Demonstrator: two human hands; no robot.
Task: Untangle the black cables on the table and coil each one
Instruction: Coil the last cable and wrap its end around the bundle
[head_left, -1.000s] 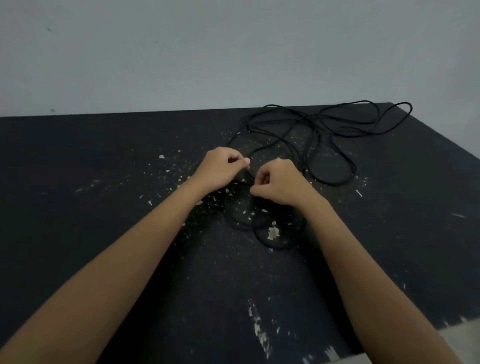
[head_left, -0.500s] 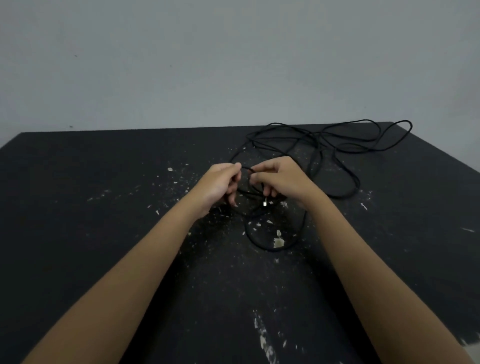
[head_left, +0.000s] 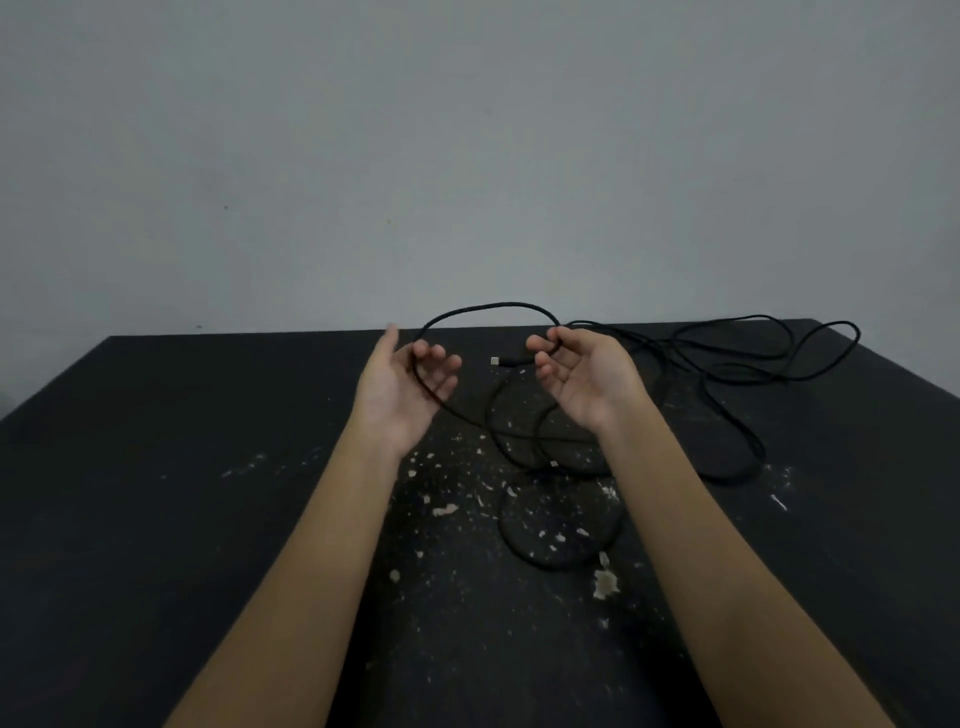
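The fingers (head_left: 544, 358) of the right hand (head_left: 584, 382) are curled inward, palm up, and the thumb and forefinger pinch a thin black cable (head_left: 488, 306) just behind its plug (head_left: 503, 360). The plug has a pale metal tip and points left, toward the other hand. The left hand (head_left: 402, 387) is also palm up, its fingers loosely bent and spread apart, thumb pointing up; the cable lies across them without being squeezed. Both hands are raised above the table (head_left: 182, 467).

Between the two hands the cable rises in a smooth arch against the grey wall (head_left: 467, 156). From the left hand it drops to the tabletop and runs into the loops lying there.

On the table I count one round loop (head_left: 506, 540) nearest the person, a couple of overlapping loops under the right wrist, and a loose tangle (head_left: 727, 364) spreading to the far right corner. How many separate cables make this up cannot be told. A second small pale tip (head_left: 554, 464) shows among the loops. Pale flecks (head_left: 444, 510) dot the dark surface.
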